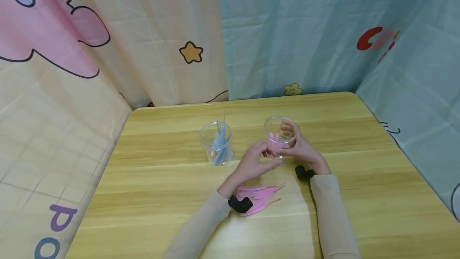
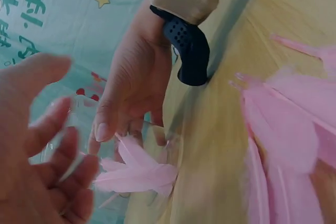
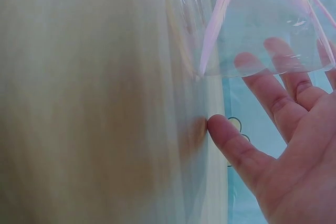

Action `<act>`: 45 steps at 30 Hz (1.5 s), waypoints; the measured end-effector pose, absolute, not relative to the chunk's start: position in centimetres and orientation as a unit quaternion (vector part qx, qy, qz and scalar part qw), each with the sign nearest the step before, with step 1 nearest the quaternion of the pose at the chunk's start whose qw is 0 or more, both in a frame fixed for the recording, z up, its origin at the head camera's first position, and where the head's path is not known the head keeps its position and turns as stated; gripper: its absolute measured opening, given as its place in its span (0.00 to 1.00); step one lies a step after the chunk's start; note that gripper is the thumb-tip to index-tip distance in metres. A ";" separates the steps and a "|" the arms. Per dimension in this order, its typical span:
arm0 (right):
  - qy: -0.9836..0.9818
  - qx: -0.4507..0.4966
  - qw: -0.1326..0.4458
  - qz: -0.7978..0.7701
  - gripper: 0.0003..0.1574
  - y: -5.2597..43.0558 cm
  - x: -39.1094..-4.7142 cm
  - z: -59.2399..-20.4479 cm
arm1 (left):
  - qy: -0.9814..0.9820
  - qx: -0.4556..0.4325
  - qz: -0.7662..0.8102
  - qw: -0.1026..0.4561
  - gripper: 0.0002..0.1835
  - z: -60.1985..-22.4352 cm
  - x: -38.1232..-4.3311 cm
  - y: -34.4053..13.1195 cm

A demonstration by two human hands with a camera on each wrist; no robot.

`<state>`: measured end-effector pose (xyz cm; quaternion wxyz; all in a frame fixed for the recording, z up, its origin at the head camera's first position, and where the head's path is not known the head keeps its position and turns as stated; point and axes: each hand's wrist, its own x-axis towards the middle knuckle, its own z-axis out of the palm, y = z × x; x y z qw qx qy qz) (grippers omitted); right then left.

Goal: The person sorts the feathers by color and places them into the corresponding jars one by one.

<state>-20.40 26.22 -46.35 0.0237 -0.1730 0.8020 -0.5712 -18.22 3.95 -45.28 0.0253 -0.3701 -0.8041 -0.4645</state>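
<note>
A clear plastic cup (image 1: 268, 131) with pink feathers (image 1: 276, 142) in it stands toward the right of the table. My right hand (image 1: 302, 147) curves round its right side, thumb in front and fingers behind. In the right wrist view, fingers (image 3: 286, 85) show behind the clear wall. My left hand (image 1: 253, 162) is at the cup's front left, thumb spread from its loosely bent fingers. The left wrist view shows nothing held between that thumb and fingers (image 2: 63, 153). More pink feathers (image 1: 260, 199) lie on the table beside the left wrist, partly covered by it.
A second clear cup (image 1: 205, 141) holding blue feathers (image 1: 220, 141) stands to the left. Printed curtains (image 1: 151, 31) hang behind and at both sides of the wooden table (image 1: 161, 195). A black wrist camera (image 1: 303, 172) sits on the right wrist, another (image 1: 240, 204) on the left.
</note>
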 end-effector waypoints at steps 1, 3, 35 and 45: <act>0.802 -0.173 0.025 -0.571 0.62 26.1 -20.2 -46.0 | -0.825 -0.393 -0.406 0.006 0.14 -45.4 -17.9 3.8; 0.803 -0.173 0.029 -0.569 0.62 26.0 -19.9 -45.4 | -0.852 -0.430 -0.296 -0.024 0.17 -45.6 -17.2 3.7; 0.805 -0.165 0.025 -0.570 0.63 26.8 -21.0 -47.5 | -0.875 -0.454 -0.163 -0.048 0.10 -46.1 -15.2 3.3; 0.801 -0.172 0.025 -0.573 0.63 26.7 -20.9 -47.5 | -0.812 -0.446 -0.372 -0.049 0.06 -43.9 -17.1 2.7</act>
